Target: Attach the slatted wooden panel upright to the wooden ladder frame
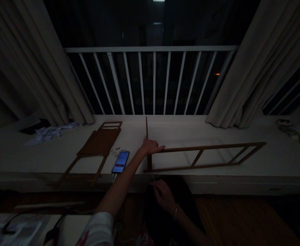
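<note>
2 wooden frames (197,158) | left hand (150,147): fingers closed on one | right hand (164,195): fingers curled, hold unclear | 1 phone (121,162)

phone (121,163) text unreadably small, curtains (34,61) cropped, thin item (153,178) by right hand (164,195) indistinct

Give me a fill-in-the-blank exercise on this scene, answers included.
The upper hand on the wooden frame is the person's ____ one.
The bracelet circles the person's ____ wrist.
The phone has a lit screen, mostly ____ in colour.
Curtains hang on ____ sides of the railing.
Missing words: left; right; blue; both.
</note>
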`<action>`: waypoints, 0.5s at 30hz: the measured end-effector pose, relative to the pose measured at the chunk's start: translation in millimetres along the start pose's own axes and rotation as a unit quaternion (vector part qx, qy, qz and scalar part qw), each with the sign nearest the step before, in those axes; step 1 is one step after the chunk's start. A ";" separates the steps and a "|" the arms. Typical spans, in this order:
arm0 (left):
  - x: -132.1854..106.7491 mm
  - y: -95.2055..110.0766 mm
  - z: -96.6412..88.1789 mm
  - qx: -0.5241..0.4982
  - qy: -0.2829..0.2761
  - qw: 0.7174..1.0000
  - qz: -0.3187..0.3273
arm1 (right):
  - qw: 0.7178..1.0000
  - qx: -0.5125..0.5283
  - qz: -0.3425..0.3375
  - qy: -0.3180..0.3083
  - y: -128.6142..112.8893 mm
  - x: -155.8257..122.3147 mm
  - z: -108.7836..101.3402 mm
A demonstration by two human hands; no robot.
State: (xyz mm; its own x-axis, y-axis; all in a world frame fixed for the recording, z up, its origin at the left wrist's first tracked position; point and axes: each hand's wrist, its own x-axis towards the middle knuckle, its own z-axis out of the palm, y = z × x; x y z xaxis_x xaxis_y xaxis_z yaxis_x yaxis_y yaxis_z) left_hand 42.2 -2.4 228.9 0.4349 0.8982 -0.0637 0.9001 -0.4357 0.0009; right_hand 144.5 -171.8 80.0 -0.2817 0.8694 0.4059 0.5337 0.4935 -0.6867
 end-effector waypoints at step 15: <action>-0.8 -1.7 0.1 -0.006 -0.004 1.000 -0.002 | 0.965 -0.089 0.191 -0.154 38.1 31.4 59.6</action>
State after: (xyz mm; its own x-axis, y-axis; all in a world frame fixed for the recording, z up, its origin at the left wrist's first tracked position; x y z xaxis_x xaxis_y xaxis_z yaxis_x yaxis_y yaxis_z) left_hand 40.4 -2.4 228.9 0.4317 0.8992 -0.0710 0.9018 -0.4320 0.0126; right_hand 108.5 -124.3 30.6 -0.2461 0.9665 -0.0734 0.7666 0.1478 -0.6249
